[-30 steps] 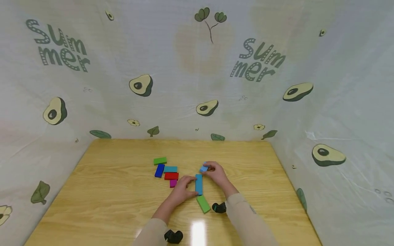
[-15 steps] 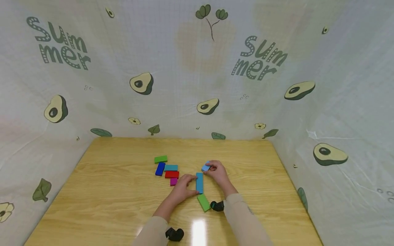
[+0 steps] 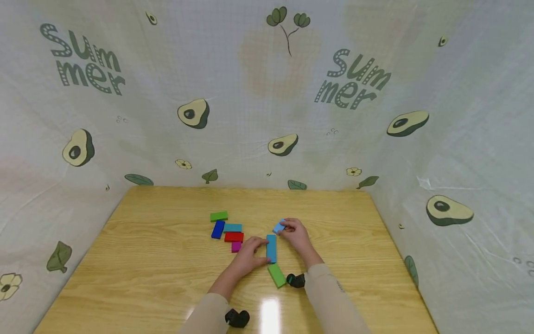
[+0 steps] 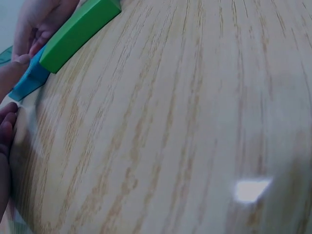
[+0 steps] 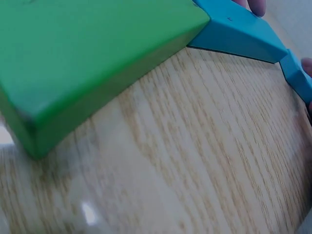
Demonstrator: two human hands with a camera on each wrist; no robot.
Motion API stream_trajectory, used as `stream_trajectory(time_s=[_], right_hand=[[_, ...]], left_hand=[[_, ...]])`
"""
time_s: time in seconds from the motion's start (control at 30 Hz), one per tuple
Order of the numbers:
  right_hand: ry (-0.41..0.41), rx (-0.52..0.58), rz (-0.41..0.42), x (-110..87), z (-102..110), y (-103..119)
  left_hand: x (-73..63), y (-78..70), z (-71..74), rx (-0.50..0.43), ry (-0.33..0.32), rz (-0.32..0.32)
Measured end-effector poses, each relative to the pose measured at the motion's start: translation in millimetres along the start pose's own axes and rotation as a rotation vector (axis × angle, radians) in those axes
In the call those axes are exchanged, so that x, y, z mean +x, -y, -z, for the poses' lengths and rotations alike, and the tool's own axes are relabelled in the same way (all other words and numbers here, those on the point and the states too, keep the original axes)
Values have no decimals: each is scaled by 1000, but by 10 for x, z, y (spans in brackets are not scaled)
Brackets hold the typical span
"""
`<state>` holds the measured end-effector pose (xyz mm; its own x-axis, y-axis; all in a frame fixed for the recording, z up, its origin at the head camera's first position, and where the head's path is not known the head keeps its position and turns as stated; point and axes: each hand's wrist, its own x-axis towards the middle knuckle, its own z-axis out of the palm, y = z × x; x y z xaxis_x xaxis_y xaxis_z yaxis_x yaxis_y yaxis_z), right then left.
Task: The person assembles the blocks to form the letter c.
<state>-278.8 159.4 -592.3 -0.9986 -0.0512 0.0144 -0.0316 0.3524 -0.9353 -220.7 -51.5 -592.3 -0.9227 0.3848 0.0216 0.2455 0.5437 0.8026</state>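
Observation:
In the head view my left hand (image 3: pixel 248 257) spans a long blue block (image 3: pixel 271 248), thumb at its near end and fingertip at its far end. The block lies flat on the table. My right hand (image 3: pixel 295 233) pinches a small light-blue block (image 3: pixel 278 226) just beyond the far end of the long one. In the right wrist view the light-blue block (image 5: pixel 296 77) meets the corner of the long blue block (image 5: pixel 243 31). A green block (image 3: pixel 277 275) lies slanted at the near end of the long block, touching or almost touching it.
Left of my hands lie a green block (image 3: pixel 219 216), a dark blue block (image 3: pixel 218 229), a teal block (image 3: pixel 232 228), a red block (image 3: pixel 234 237) and a magenta block (image 3: pixel 236 247), grouped closely. Printed fabric (image 3: pixel 233 139) stands behind the wooden table (image 3: pixel 158 269).
Both hands keep their grips. The light-blue block has barely shifted, turning slightly near the long block's far end. The whole head view has drifted a little.

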Motion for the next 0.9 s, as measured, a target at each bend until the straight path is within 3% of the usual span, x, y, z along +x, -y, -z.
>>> stream_trajectory(time_s=[0.53, 0.9], right_hand=[[-33, -18, 43, 1, -20, -1], [-49, -51, 66, 2, -55, 32]], left_hand=[[6, 13, 3, 25, -9, -41], [12, 8, 9, 30, -2, -27]])
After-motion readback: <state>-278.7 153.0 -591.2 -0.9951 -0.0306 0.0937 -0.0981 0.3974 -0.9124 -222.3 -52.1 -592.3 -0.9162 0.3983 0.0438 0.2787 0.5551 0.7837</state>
